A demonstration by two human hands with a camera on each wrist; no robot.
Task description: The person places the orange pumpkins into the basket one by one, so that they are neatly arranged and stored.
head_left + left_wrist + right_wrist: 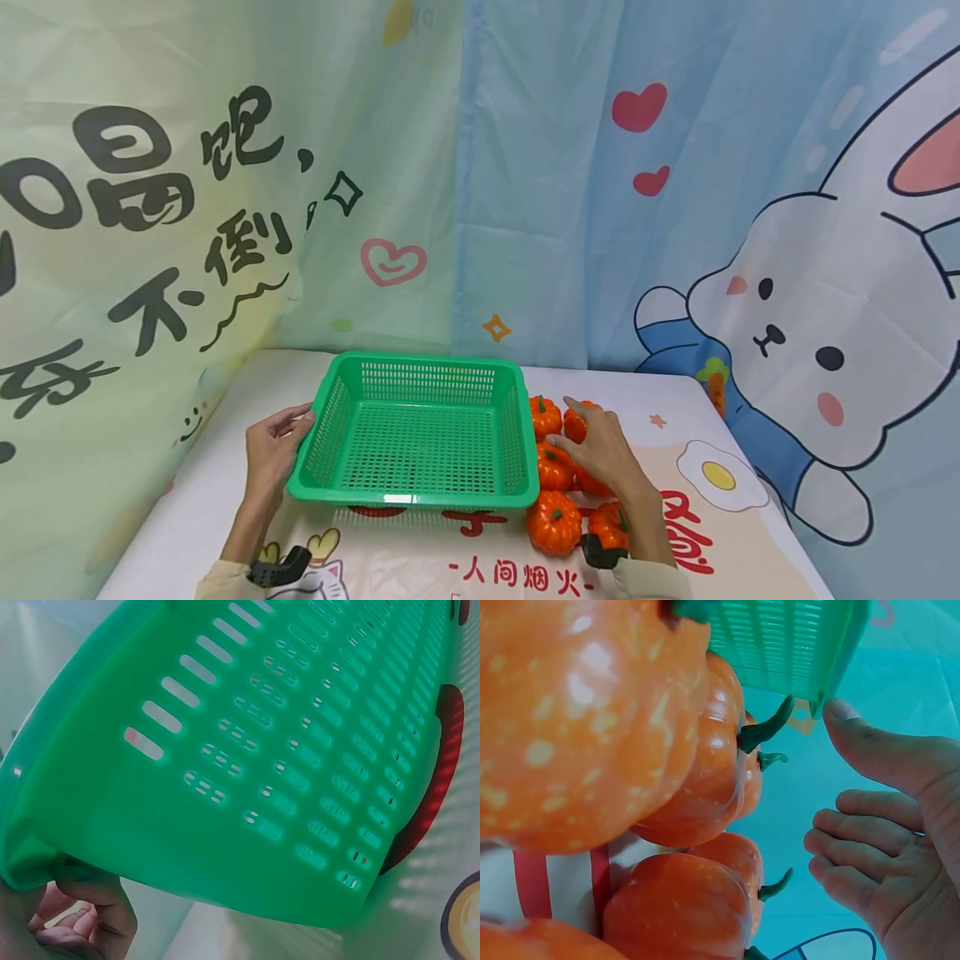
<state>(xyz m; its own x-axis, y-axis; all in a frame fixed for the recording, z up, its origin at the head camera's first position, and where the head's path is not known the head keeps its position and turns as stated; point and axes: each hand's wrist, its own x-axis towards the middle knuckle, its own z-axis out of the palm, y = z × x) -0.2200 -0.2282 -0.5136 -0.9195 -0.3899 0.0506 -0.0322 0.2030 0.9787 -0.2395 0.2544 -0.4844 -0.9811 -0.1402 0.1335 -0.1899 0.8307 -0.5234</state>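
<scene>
A green slotted basket [420,433] stands on the table, slightly raised at its left side. My left hand [276,443] grips its left rim, thumb on top; in the left wrist view the fingers [79,919] curl under the rim of the basket [247,750]. Several small orange pumpkins [553,521] with green stems lie in a cluster just right of the basket. My right hand [600,450] hovers over them with relaxed fingers. The right wrist view shows that hand [877,847] holding nothing, a small gap away from the pumpkins [592,712] and the basket corner [787,637].
The table carries a printed cloth [720,533] with red characters and a fried-egg picture [718,475]. Cartoon curtains hang close behind and to the left, with a rabbit [810,333] at the right. The table's right edge runs near the egg.
</scene>
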